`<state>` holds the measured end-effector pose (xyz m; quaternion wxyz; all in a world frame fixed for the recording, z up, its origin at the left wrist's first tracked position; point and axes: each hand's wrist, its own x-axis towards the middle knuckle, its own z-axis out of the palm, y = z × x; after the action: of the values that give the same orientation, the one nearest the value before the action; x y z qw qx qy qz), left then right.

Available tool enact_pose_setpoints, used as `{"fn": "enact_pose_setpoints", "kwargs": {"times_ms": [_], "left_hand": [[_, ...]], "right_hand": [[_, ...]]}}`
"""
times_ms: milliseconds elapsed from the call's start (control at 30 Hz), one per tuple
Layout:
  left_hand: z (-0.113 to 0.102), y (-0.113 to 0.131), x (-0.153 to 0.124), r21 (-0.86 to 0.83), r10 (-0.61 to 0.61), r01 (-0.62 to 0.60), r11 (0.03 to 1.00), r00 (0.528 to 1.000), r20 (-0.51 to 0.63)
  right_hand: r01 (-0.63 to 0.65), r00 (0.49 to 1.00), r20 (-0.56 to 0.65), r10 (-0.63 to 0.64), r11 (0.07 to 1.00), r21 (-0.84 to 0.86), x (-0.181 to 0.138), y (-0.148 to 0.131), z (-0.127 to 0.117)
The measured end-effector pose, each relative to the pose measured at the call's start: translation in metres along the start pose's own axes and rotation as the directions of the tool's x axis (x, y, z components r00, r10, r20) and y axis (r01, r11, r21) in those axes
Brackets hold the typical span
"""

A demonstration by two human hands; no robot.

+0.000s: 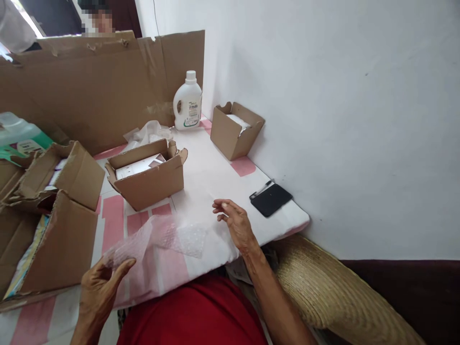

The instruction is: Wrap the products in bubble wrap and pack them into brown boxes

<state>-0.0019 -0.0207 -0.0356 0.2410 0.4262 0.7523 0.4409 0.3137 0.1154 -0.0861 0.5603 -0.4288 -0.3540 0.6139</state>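
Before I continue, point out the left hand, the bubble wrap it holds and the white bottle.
Left hand (98, 286), head view: thumb side.
Bubble wrap (158, 235), head view: middle.
White bottle (192, 108), head view: front label.

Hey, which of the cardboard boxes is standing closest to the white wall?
The rightmost box, just right of the white bottle, stands beside the wall; the middle box and the left-hand boxes are clearly farther from it.

A capped white jug (189, 104) stands upright before a tall cardboard panel (104, 91), near an open carton (224, 132) close to the wall (345, 124). A flat black pad (272, 200) lies on the desk (199, 165); woven matting (319, 282) curves beside the edge.
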Motion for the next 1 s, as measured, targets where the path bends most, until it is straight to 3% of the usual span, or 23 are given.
{"fn": "enact_pose_setpoints", "kwargs": {"times_ms": [100,200,367,433,467,633,700,800,867,933,1000], "left_hand": [[-0.006,-0.002,0.002,0.107,0.052,-0.056,0.993,0.998,0.043],[-0.01,-0.002,0.0,0.144,0.063,-0.076,0.987,0.994,0.092],[-0.014,0.008,-0.009,0.122,0.042,-0.056,0.991,0.993,0.112],[-0.016,0.012,-0.012,0.092,0.018,-0.03,0.995,0.992,0.121],[-0.017,0.013,-0.014,0.07,-0.006,-0.003,0.998,0.992,0.126],[-0.022,0.007,-0.021,-0.021,-0.132,0.132,0.991,0.991,0.013],[-0.021,0.006,-0.025,-0.058,-0.148,0.153,0.987,0.986,0.072],[-0.018,0.006,-0.031,-0.088,-0.172,0.21,0.974,0.932,0.319],[-0.016,0.003,-0.034,-0.085,-0.166,0.212,0.974,0.911,0.377],[-0.015,-0.007,-0.036,-0.079,-0.094,0.122,0.989,0.952,0.292],[-0.016,-0.024,-0.036,-0.033,0.023,-0.02,0.999,0.993,0.119]], "right_hand": [[0.176,0.984,0.072,-0.164,0.959,-0.223,-0.006,-0.017,0.009],[0.333,0.921,0.33,-0.207,0.859,-0.389,-0.011,-0.018,0.032],[0.536,0.686,0.711,-0.155,0.768,-0.35,-0.016,0.015,0.085],[0.545,0.599,0.789,-0.139,0.793,-0.274,-0.021,0.027,0.104],[0.529,0.584,0.798,-0.146,0.815,-0.238,-0.025,0.031,0.111],[0.389,0.697,0.7,-0.157,0.902,-0.185,-0.037,0.034,0.121],[0.365,0.715,0.689,-0.12,0.905,-0.221,-0.037,0.028,0.119],[0.372,0.675,0.733,-0.08,0.895,-0.245,-0.037,0.02,0.121],[0.381,0.612,0.786,-0.094,0.905,-0.189,-0.038,0.021,0.126],[0.359,0.615,0.78,-0.119,0.922,-0.142,-0.04,0.027,0.132],[0.34,0.673,0.727,-0.136,0.93,-0.141,-0.042,0.033,0.135]]}}
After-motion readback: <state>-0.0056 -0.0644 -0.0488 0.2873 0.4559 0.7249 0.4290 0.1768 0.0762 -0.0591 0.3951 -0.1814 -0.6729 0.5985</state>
